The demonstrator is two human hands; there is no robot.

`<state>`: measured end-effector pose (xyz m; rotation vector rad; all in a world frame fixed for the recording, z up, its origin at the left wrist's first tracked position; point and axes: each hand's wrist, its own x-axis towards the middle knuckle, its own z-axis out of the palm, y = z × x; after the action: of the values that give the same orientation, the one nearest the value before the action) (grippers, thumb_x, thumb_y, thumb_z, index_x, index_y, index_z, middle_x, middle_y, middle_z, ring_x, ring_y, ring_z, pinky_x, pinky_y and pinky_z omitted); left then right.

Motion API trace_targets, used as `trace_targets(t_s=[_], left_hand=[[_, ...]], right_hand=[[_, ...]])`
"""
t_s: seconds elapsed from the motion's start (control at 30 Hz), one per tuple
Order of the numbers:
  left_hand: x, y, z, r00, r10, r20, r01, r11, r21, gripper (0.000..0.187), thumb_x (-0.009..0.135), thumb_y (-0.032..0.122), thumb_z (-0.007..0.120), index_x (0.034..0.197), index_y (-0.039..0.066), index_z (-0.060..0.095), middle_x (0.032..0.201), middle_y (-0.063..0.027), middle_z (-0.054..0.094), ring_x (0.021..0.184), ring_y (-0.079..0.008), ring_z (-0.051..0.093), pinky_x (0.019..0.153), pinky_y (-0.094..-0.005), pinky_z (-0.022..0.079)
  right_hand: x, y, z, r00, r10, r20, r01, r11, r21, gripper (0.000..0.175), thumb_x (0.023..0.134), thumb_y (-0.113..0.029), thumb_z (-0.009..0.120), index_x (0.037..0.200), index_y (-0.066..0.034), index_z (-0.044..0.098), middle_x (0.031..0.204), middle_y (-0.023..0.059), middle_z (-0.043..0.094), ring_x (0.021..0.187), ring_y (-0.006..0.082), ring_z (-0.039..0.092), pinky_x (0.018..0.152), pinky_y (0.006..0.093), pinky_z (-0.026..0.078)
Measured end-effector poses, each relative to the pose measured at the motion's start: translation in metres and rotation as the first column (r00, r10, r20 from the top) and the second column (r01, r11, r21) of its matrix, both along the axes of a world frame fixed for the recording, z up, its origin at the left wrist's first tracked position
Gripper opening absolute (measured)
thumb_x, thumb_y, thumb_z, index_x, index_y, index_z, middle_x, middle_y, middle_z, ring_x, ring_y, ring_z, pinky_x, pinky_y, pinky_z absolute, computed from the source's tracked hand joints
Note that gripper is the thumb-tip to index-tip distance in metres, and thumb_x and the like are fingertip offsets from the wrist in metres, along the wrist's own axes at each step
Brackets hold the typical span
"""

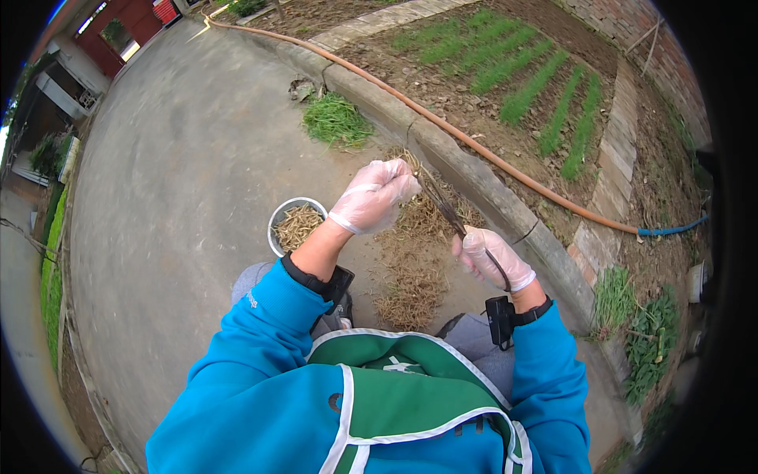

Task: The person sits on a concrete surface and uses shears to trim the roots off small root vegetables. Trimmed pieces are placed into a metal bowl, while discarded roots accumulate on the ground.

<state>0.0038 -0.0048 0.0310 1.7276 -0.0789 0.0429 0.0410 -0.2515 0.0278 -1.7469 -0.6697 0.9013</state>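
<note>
Both hands wear thin clear plastic gloves. My left hand (pixel 377 195) is closed at the pale, rooty upper end of a dark, stringy plant stem (pixel 441 201). Lower down, my right hand (pixel 494 259) grips the same stem, and its dark tail runs down over the palm to the wrist. A round bowl with a pale rim (pixel 272 232), holding short cut pale root pieces (pixel 299 225), stands on the ground left of my left forearm. Beneath the hands, a heap of dry brown root scraps (pixel 413 287) lies on the concrete.
A concrete kerb (pixel 491 189) runs diagonally beyond the hands, with an orange hose (pixel 474 145) along it and a planted bed (pixel 521 65) behind. Pulled green grass (pixel 336 120) lies by the kerb. More greens (pixel 651 338) lie at the right. A green apron (pixel 414 403) covers my lap.
</note>
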Motion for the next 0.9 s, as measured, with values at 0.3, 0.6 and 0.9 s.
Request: trace_targets(t_s=[0.3,0.6,0.9], left_hand=[[-0.009,0.014,0.012,0.88,-0.4,-0.258,0.284,0.876,-0.389,0.02,0.081,0.024,0.062,0.076,0.004,0.059,0.056,0.0005,0.049,0.042,-0.0072,0.042,0.037,-0.0209,0.031],[-0.013,0.012,0.015,0.891,-0.314,-0.327,0.174,0.904,-0.391,0.021,0.076,0.023,0.06,0.074,0.002,0.059,0.056,-0.0025,0.048,0.039,-0.0095,0.041,0.034,-0.0235,0.031],[-0.01,0.009,0.014,0.885,-0.233,-0.403,0.066,0.919,-0.388,0.022,0.074,0.025,0.059,0.073,0.003,0.059,0.055,-0.002,0.046,0.039,-0.0103,0.041,0.033,-0.0263,0.032]], right_hand=[[-0.003,0.0,0.007,0.997,0.073,0.005,-0.073,0.996,0.042,0.071,0.073,-0.078,0.044,0.081,-0.0085,0.053,0.059,-0.0056,0.045,0.052,0.0045,0.044,0.047,0.0198,0.035],[-0.004,0.0,0.004,0.996,0.084,-0.003,-0.084,0.996,0.039,0.065,0.075,-0.074,0.048,0.079,-0.0091,0.053,0.056,-0.0054,0.045,0.048,0.0041,0.043,0.043,0.019,0.032],[-0.006,0.004,0.003,0.996,0.065,0.056,-0.068,0.996,0.064,0.061,0.081,-0.069,0.044,0.078,-0.0085,0.053,0.056,-0.0048,0.045,0.048,0.0046,0.043,0.044,0.0196,0.033]])
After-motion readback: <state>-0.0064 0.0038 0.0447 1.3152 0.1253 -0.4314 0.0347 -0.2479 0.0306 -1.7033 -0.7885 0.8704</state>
